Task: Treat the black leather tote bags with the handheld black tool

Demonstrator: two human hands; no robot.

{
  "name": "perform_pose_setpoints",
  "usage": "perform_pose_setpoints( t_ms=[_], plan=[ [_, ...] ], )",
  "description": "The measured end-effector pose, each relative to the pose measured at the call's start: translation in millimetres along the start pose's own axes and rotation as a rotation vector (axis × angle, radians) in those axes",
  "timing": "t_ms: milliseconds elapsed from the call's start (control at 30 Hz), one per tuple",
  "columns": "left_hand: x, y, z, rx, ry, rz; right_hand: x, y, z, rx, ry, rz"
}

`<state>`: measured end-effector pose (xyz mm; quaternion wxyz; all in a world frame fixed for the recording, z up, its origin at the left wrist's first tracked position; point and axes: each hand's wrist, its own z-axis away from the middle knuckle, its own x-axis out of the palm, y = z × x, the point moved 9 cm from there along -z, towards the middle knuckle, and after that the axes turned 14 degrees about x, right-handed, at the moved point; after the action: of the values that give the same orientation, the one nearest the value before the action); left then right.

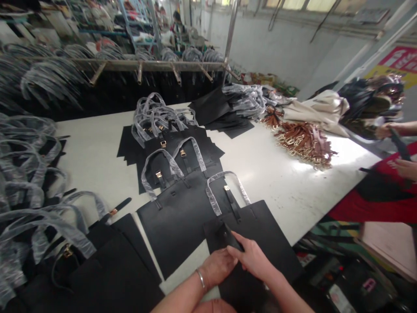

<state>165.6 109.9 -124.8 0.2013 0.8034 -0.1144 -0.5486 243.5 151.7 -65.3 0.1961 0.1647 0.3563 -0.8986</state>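
Observation:
My right hand (252, 256) is closed, thumb and fingers pinching a dark leather strap (236, 242) over a black leather bag panel (260, 234). My left hand (217, 266), with a bracelet at the wrist, meets it at the fingertips. Its fingers are curled in, and what they grip is hidden. Just beyond my hands, a plastic-wrapped handle (213, 198) and a short strap with a gold buckle (227, 188) stand up from the panel. To the left lies another black panel (174, 221) with a wrapped handle.
Stacked black panels with wrapped handles (159, 115) lie farther back on the white table (257, 161). More bag pieces (107, 269) crowd the left. Brown straps with gold rings (304, 141) are heaped at right, near a co-worker's hands (404, 167). A metal rack (140, 66) stands behind.

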Motion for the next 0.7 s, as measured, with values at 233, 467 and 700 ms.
perform_pose_setpoints(
  t_ms=[233, 467, 700],
  plan=[
    [-12.2, -1.1, 3.7, -0.098, 0.0, 0.155, -50.9, 8.2, -10.0, 0.042, 0.202, -0.181],
    [-74.6, -92.6, -23.2, -0.585, 0.197, 0.183, -58.1, 76.8, -32.3, 0.161, 0.258, -0.202],
    [-115.3, -180.2, -84.8, -0.658, 0.027, -0.143, -38.8, 90.3, -41.2, 0.009, 0.344, -0.173]
  ],
)
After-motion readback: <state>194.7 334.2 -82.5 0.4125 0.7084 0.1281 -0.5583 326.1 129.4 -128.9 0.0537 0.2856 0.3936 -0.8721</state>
